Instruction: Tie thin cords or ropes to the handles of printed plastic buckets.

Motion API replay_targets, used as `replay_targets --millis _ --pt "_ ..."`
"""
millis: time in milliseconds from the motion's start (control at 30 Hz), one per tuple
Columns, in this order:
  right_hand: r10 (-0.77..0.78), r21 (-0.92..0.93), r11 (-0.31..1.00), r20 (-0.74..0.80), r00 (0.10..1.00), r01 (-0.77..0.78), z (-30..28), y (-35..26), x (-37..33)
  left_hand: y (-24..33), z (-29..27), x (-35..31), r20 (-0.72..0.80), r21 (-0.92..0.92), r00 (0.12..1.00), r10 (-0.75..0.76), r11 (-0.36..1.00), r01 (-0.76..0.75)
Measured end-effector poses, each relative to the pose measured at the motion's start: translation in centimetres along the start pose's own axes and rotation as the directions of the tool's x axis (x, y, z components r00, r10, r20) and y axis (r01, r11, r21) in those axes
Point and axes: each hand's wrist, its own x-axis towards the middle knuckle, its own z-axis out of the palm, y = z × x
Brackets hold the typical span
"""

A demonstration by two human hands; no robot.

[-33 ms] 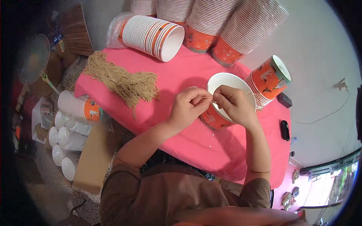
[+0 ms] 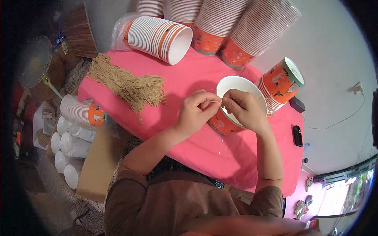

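Over a paper bucket (image 2: 223,124), my two hands meet at their fingertips. My left hand (image 2: 198,112) is closed, pinching a thin string (image 2: 215,102) that runs across toward the other hand. My right hand (image 2: 245,110) is also closed, its thumb and forefinger pinched at the string's other part, which its fingers partly hide. The bucket is orange outside and white inside, and stands upright; my right hand covers part of its rim. A loose bundle of tan cords (image 2: 126,84) lies to the left on the pink cloth (image 2: 177,153).
A nested bucket stack (image 2: 159,39) lies on its side behind. Wrapped stacks (image 2: 244,43) rise at the back. At right stand more orange buckets (image 2: 280,80), beside a dark box (image 2: 297,104) and black object (image 2: 297,136). A carton (image 2: 94,169) with white cups stands at lower left.
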Motion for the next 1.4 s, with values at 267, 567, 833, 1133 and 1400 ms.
replay_targets --millis 267,567,833,1133,1400 --pt "0.089 -0.035 0.996 0.054 0.995 -0.087 0.4 0.5 0.0 -0.2 0.7 0.0 0.041 -0.415 0.951 -0.305 0.861 0.294" --pt "-0.287 -0.203 0.945 -0.133 0.949 0.257 0.6 -1.2 -0.8 0.3 -1.2 0.0 0.469 -0.662 0.711 -0.525 0.324 0.676" --pt "-0.234 0.026 0.968 -0.260 0.937 0.250 1.3 -1.1 -1.1 -0.1 -1.7 0.4 0.699 -0.651 0.585 -0.412 -0.029 0.758" --pt "-0.395 -0.140 0.918 -0.205 0.896 0.372 1.3 -1.1 -1.0 0.8 -1.3 0.3 0.650 -0.661 0.551 -0.523 -0.032 0.749" --pt "-0.248 -0.139 0.966 -0.243 0.938 0.220 0.5 -1.2 -1.0 0.4 -1.7 0.2 0.585 -0.682 0.645 -0.491 0.133 0.719"
